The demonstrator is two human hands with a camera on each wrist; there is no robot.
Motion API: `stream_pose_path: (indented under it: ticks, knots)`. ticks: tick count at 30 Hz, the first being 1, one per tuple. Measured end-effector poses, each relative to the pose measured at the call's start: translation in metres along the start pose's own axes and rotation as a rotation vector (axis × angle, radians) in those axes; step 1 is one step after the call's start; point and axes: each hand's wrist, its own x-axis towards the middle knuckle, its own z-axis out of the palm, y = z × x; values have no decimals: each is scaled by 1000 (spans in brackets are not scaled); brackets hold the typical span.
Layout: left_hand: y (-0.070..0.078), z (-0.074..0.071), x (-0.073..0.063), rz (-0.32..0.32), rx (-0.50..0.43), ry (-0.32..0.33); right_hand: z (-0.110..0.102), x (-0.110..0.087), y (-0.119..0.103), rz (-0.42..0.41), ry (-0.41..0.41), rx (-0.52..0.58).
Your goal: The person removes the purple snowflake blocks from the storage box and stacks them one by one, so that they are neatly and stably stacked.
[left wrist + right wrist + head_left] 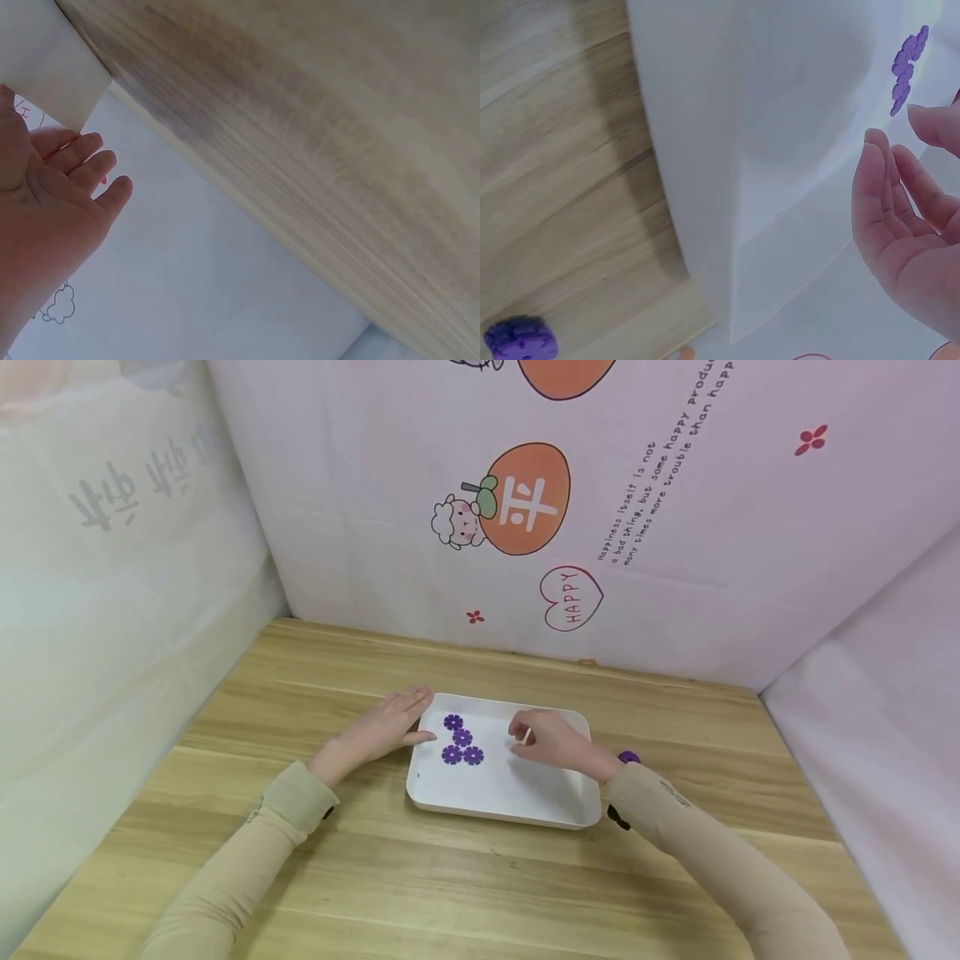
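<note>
Several purple snowflake discs point(462, 738) lie in a connected group on the floor of a white tray point(517, 789), towards its left side. My left hand point(385, 723) rests at the tray's upper left corner, fingers extended along the rim and thumb spread apart over the left edge. In the left wrist view that hand point(56, 180) appears beside the tray's corner, fingers relaxed. My right hand point(551, 739) hovers above the tray's right half, fingers loosely bent. The right wrist view shows no disc between thumb and fingers of this hand point(911, 217).
Another purple disc stack point(521, 339) sits on the wooden table point(465, 877) outside the tray, partly behind the right wrist in the head view. Printed cloth point(375, 552) walls in the table's back and both sides.
</note>
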Motion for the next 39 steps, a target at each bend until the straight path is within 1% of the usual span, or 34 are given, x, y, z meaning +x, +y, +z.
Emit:
stream_pose_path:
  ticks: [5, 10, 17, 27, 34, 39]
  knots:
    - [0, 0, 1, 4, 1, 4, 5, 8, -6, -20, -17, 16]
    - [-2, 1, 1, 8, 7, 9, 8, 15, -12, -7, -45, 22]
    - [-2, 0, 1, 26, 26, 40, 8, 22, -18, 6, -76, 14]
    - [-3, 1, 1, 15, 16, 38, 16, 28, -25, -37, -101, 24]
    - [-4, 3, 2, 35, 19, 58, 23, 34, -27, -21, -124, 29]
    - [-3, 3, 2, 37, 17, 63, 26, 37, -29, -3, -148, 43]
